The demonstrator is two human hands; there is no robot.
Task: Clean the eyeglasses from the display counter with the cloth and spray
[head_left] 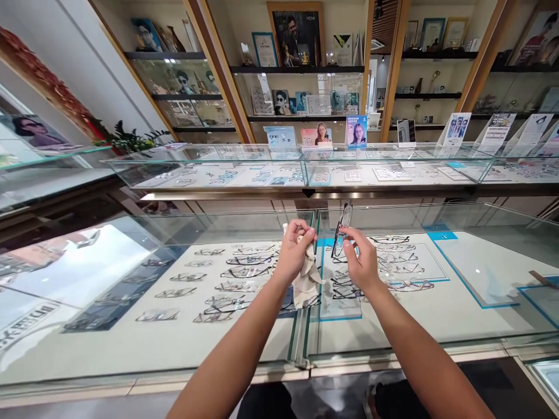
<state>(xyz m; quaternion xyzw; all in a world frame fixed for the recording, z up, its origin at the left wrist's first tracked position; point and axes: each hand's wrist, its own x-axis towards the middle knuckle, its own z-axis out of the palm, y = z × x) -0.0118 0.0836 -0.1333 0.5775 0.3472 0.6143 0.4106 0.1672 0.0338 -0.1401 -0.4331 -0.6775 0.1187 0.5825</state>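
My left hand (298,247) is closed on a cream cleaning cloth (307,285), which hangs down in folds over the seam of the glass display case. Just to the right, my right hand (358,256) pinches a pair of eyeglasses (343,227) with a dark frame. The eyeglasses are turned on end, one lens above the other, in the air over the case. Cloth and eyeglasses are apart. Under the glass top, rows of eyeglasses (248,260) lie on both sides of the seam.
The near glass display case (196,355) spans the width before me. Behind it stands a second glass case (218,154) with cards and leaflets (318,137) on top. Wooden shelves (297,68) with framed pictures line the wall. A green plant (131,139) is at the left.
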